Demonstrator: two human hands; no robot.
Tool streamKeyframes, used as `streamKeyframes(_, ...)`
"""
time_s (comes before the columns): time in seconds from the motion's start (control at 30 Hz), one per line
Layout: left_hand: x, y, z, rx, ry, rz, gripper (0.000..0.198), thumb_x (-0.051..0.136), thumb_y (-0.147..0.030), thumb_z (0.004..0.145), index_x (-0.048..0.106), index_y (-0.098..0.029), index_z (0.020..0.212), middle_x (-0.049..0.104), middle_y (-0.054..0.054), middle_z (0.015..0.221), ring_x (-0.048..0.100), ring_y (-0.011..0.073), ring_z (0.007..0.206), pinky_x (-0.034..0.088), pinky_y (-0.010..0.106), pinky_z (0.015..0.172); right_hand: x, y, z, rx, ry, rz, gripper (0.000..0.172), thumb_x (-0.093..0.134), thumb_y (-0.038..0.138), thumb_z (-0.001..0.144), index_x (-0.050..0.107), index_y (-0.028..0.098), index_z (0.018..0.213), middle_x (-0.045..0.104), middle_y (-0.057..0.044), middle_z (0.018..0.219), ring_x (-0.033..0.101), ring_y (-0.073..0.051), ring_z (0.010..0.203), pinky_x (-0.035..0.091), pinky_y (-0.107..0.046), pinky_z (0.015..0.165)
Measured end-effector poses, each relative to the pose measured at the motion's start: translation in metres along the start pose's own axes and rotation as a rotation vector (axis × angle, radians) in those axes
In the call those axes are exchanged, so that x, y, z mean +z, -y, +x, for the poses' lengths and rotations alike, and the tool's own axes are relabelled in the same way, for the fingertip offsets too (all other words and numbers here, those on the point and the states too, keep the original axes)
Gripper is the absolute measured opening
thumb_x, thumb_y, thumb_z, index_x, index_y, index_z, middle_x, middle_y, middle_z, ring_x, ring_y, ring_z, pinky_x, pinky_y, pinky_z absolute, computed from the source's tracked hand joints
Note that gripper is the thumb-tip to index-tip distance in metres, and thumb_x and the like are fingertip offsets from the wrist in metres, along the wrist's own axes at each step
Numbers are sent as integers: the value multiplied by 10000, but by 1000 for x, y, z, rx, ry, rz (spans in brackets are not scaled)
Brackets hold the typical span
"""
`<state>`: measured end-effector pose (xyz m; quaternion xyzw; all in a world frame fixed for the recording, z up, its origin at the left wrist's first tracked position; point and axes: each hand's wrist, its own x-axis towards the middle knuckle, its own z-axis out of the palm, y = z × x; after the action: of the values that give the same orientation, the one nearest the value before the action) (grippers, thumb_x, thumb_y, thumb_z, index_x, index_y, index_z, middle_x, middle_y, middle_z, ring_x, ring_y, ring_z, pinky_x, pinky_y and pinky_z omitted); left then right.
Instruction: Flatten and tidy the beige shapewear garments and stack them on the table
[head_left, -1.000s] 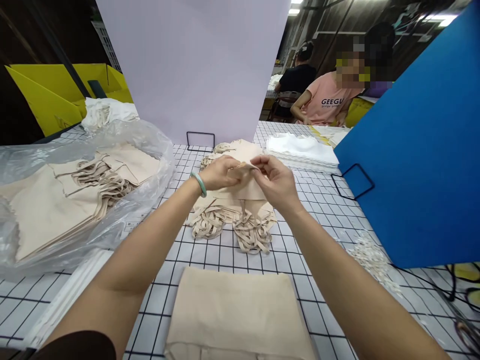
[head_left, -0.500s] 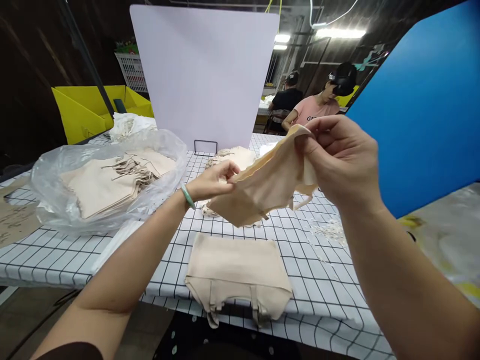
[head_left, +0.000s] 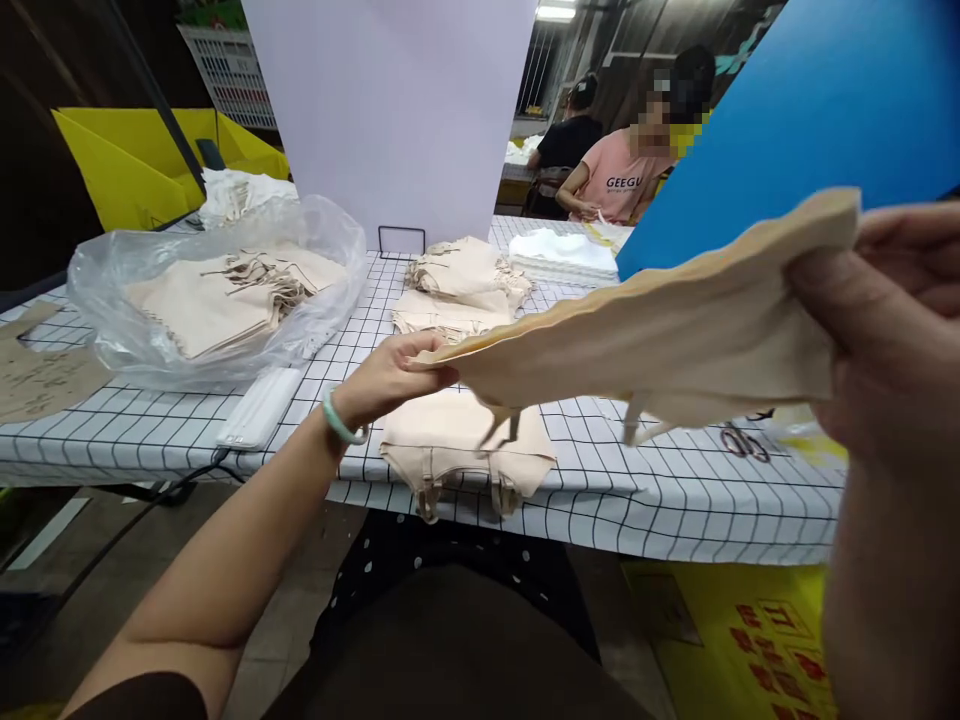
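A beige camisole [head_left: 660, 345] is stretched sideways in the air above the table, its thin straps dangling below. My left hand [head_left: 394, 378], with a green bangle at the wrist, pinches one end of its edge. At the far right my right hand [head_left: 892, 315] grips the other end between thumb and fingers, partly cut off by the picture's edge. Below the stretched cloth, another beige camisole [head_left: 457, 432] lies flat, with its straps at the table's front edge. Beyond my left hand lie more folded beige garments [head_left: 461, 268], stacked.
A clear plastic bag [head_left: 94, 285] with stacked beige pieces lies on the checked table [head_left: 352, 345]. A white power strip [head_left: 262, 408] is near it; scissors [head_left: 745, 442] lie right. White [head_left: 379, 130] and blue [head_left: 720, 150] boards stand behind. Two people sit farther back.
My hands have moved apart, mainly the right hand going rightward, pulling the bunched camisole out into a long stretch. The view has tilted downward, showing more of the floor.
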<state>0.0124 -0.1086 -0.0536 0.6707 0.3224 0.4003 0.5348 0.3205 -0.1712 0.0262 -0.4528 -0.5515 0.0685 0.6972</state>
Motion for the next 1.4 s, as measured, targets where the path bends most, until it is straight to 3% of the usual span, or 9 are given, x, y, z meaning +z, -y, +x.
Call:
streamKeyframes(0.1, -16, -4, -38, -84, -82, -33, 290, 819, -385, 669, 668, -173, 796, 635, 23, 749, 630, 183, 724, 527, 328, 675, -15, -21, -39, 189, 15, 93, 198, 878, 338, 713, 770, 298, 874, 736, 11, 839, 668, -126, 745, 522, -368, 716)
streamKeyframes(0.2, -25, 10, -55, -195, -130, -65, 296, 835, -379, 623, 686, -171, 770, 653, 31, 728, 604, 165, 682, 500, 292, 630, -9, -46, -72, 453, 47, 158, 318, 910, 406, 626, 748, 257, 856, 699, -20, 751, 643, -155, 643, 538, -340, 589)
streamKeyframes(0.33, -27, 54, -40, -424, -173, -64, 262, 797, -291, 609, 706, -146, 808, 703, 46, 778, 612, 146, 686, 487, 262, 624, 23, -102, -102, 780, 173, 147, 461, 877, 484, 590, 655, 232, 906, 673, -1, 699, 624, -170, 591, 525, -317, 532)
streamKeyframes(0.43, -28, 91, -24, -544, -314, 49, 188, 767, -229, 604, 641, -143, 714, 626, -3, 621, 553, 114, 573, 441, 239, 559, 45, -146, -120, 878, 296, 0, 495, 815, 542, 592, 613, 205, 893, 662, 2, 673, 574, -145, 557, 466, -272, 502)
streamKeyframes(0.53, -31, 114, -19, -556, -390, 111, 192, 759, -213, 606, 607, -159, 709, 572, -37, 562, 515, 103, 530, 405, 226, 525, 52, -170, -134, 812, 398, -214, 481, 731, 545, 672, 630, 197, 988, 702, -31, 764, 578, -150, 596, 447, -268, 527)
streamKeyframes(0.63, -33, 124, -20, -520, -394, 200, 174, 740, -252, 635, 624, -164, 731, 606, -24, 600, 536, 116, 559, 407, 228, 534, 49, -173, -140, 724, 434, -323, 467, 685, 490, 726, 614, 207, 1092, 720, -47, 853, 606, -162, 628, 458, -283, 560)
streamKeyframes(0.97, -36, 124, -15, -488, -415, 456, 122, 669, -288, 694, 604, -192, 655, 610, -13, 623, 546, 147, 606, 393, 245, 563, 61, -159, -136, 561, 478, -578, 390, 578, 468, 809, 615, 233, 1118, 692, -46, 845, 611, -197, 613, 435, -326, 596)
streamKeyframes(1.3, -36, 128, -13, -470, -390, 790, 125, 613, -291, 808, 549, -225, 723, 605, -22, 658, 576, 169, 663, 412, 272, 635, 65, -177, -147, 302, 510, -775, 334, 466, 355, 904, 616, 217, 1168, 701, -77, 944, 611, -223, 734, 392, -323, 609)
streamKeyframes(1.4, -36, 122, -14, -466, -372, 939, 108, 646, -293, 822, 566, -220, 824, 633, 14, 799, 605, 198, 756, 457, 299, 684, 65, -179, -147, 275, 531, -862, 318, 450, 329, 931, 610, 211, 1180, 687, -80, 986, 616, -231, 791, 376, -318, 588)
